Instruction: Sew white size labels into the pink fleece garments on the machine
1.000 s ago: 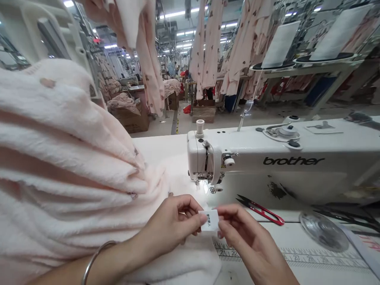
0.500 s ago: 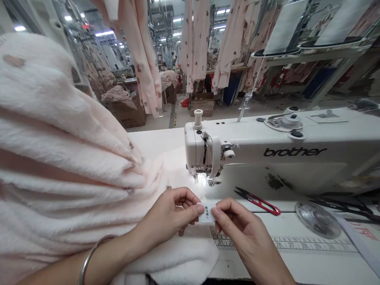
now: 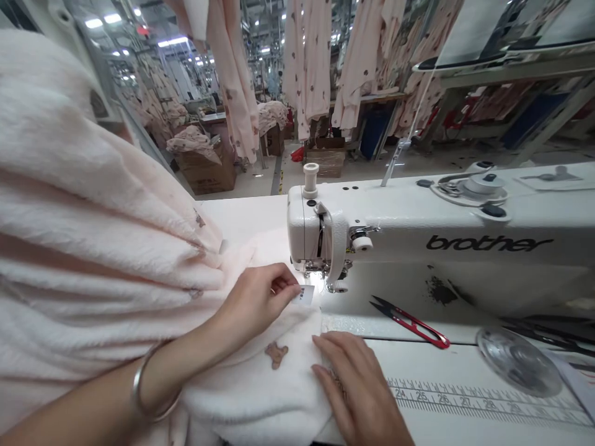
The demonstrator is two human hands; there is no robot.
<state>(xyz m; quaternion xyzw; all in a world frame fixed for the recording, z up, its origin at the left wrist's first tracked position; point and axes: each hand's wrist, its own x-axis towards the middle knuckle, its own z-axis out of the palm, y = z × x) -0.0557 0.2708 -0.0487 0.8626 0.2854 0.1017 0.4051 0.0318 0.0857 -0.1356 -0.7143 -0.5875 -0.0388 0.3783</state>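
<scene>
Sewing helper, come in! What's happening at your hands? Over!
Left hand pinching small white printed label beside metal presser foot. Right hand flat on pale pink fuzzy fleece. Red-handled steel thread snips lying apart from both hands.

The print on the label (image 3: 305,295) is too small to read, and its left end is hidden under the fingers (image 3: 284,286) of the left hand (image 3: 253,303). Glare blurs the needle area (image 3: 317,277). The right hand (image 3: 356,387) is cut off by the bottom edge, the fleece (image 3: 93,217) by the left edge, the hanging garments (image 3: 307,56) by the top; the far aisle (image 3: 274,80) is too small to make out.
</scene>
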